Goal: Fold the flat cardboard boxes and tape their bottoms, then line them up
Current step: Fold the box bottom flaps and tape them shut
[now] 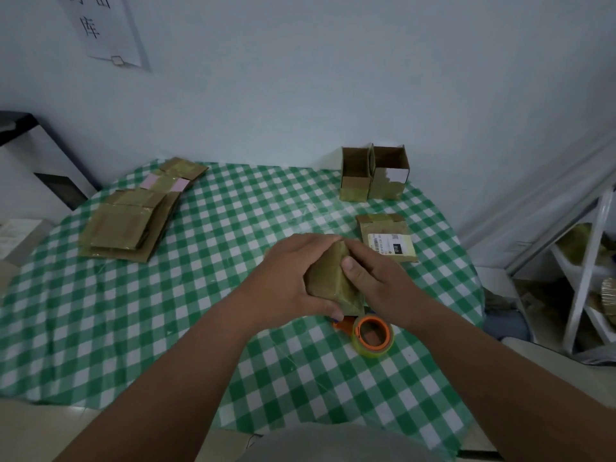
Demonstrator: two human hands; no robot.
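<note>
Head view: near the table's front edge, left hand [293, 278] and right hand [370, 271] both clasp a tape-covered cardboard box [330, 278], probably light, slick and crushable, best gripped along its stiff folded edges.

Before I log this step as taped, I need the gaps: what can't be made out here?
- Box, head view: both hands, left and right, cover its sides, so its seams are hidden.
- Tape dispenser: the box and left hand hide its far end.
- Flat box: label print too small to read.
- Wall sign: cut off by the top edge.
</note>
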